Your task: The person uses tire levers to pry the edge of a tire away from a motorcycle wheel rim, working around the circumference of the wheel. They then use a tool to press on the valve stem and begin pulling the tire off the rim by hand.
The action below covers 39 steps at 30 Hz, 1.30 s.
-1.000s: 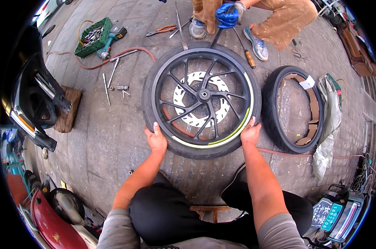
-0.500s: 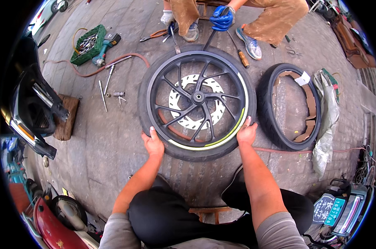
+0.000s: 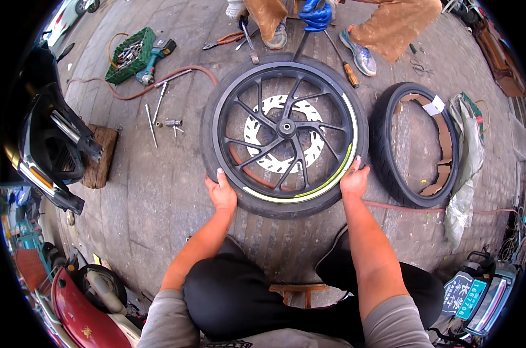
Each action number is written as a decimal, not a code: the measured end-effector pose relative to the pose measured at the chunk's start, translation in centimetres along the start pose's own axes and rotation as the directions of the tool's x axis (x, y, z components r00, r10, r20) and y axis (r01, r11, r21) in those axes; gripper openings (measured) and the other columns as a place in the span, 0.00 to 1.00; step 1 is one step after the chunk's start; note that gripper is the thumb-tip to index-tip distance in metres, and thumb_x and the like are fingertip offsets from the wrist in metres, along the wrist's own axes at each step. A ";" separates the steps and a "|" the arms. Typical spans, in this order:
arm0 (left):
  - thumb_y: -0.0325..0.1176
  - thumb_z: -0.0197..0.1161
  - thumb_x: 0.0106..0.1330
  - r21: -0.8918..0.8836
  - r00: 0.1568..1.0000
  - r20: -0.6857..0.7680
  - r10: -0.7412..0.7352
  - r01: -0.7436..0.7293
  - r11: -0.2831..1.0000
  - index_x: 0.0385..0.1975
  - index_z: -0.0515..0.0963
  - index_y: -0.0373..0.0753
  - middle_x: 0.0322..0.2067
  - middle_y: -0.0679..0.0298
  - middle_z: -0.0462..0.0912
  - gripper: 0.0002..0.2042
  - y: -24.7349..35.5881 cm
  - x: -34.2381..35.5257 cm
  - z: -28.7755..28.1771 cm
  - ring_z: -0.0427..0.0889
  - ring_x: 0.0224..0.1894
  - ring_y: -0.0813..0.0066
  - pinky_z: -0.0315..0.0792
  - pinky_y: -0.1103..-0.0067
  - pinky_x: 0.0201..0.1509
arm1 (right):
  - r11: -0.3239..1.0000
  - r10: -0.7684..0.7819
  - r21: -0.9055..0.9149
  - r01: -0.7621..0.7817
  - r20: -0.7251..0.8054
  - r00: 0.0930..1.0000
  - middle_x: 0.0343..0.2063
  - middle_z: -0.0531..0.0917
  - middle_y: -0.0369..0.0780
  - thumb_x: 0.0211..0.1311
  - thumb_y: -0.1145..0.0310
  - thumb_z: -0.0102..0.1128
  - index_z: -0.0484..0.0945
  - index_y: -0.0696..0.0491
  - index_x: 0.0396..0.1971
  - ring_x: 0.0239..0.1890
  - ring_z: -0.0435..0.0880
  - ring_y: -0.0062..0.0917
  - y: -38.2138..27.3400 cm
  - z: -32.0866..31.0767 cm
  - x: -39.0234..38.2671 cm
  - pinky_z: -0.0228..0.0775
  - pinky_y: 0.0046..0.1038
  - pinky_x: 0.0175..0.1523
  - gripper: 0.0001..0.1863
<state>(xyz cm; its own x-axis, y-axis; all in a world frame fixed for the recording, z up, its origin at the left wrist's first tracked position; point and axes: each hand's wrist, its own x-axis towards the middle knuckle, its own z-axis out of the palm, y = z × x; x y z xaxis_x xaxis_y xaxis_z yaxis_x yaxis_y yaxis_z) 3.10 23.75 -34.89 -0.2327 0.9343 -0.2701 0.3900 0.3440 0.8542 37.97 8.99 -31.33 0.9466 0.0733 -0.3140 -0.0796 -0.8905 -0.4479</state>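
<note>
A black motorcycle wheel (image 3: 286,127) with a slotted white brake disc lies flat on the ground before me, its tire (image 3: 274,210) around the rim. My left hand (image 3: 222,191) grips the tire's near left side, thumb on top. At the near right, my right hand (image 3: 354,178) holds the tire the same way. Both hands' undersides are hidden. Across the wheel, a co-worker's blue-gloved hand (image 3: 318,17) holds a dark tire lever (image 3: 300,46) against the far edge. The co-worker's white-gloved hand (image 3: 237,8) is beside a flat metal lever (image 3: 250,42), whose tip is at the tire's outer edge.
A second tire (image 3: 384,156) with cardboard inside stands right of the wheel, beside a crumpled plastic sheet (image 3: 463,185). At left are a green basket (image 3: 129,69) of parts, a power tool (image 3: 152,62), a red hose (image 3: 196,69) and a wooden block (image 3: 100,156). A wooden-handled screwdriver (image 3: 350,74) lies beyond.
The co-worker's flat metal lever has drawn back from on top of the tire to its outer edge. The whole view has shifted slightly. My hands keep their hold on the wheel.
</note>
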 end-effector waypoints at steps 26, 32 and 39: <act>0.62 0.56 0.83 0.023 0.999 0.027 0.022 -0.023 0.999 0.77 0.62 0.23 0.68 0.37 0.78 0.44 -2.6 1.5 0.0 0.79 0.69 0.45 0.71 0.62 0.74 | 1.000 -0.013 0.003 0.013 0.011 1.000 0.60 0.84 0.63 0.85 0.37 0.44 0.68 0.61 0.69 0.64 0.83 0.62 0.0 -0.3 0.0 0.73 0.54 0.69 0.39; 0.67 0.53 0.82 0.141 0.992 0.111 -0.066 0.050 0.989 0.81 0.55 0.24 0.73 0.34 0.72 0.49 1.6 -0.2 -0.2 0.74 0.75 0.42 0.67 0.63 0.79 | 0.999 -0.015 -0.050 0.018 0.064 0.998 0.61 0.83 0.66 0.85 0.35 0.40 0.65 0.64 0.70 0.66 0.82 0.62 1.0 -0.6 1.1 0.72 0.53 0.71 0.42; 0.74 0.55 0.75 0.176 0.911 0.294 -0.288 0.244 0.954 0.84 0.54 0.30 0.76 0.36 0.71 0.55 -0.1 1.1 -3.4 0.70 0.80 0.43 0.61 0.63 0.84 | 0.934 -0.075 -0.296 0.200 0.385 0.920 0.71 0.75 0.67 0.83 0.29 0.27 0.60 0.66 0.76 0.76 0.74 0.58 1.9 -3.0 4.2 0.65 0.49 0.79 0.51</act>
<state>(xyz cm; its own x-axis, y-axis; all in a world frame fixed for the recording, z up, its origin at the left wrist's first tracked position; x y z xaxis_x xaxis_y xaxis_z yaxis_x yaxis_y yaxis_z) -0.24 24.45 -33.79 -0.0620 0.7801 -0.6225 0.4715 0.5726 0.6706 42.77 6.21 -30.98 0.7561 0.3073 -0.5778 0.2075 -0.9499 -0.2337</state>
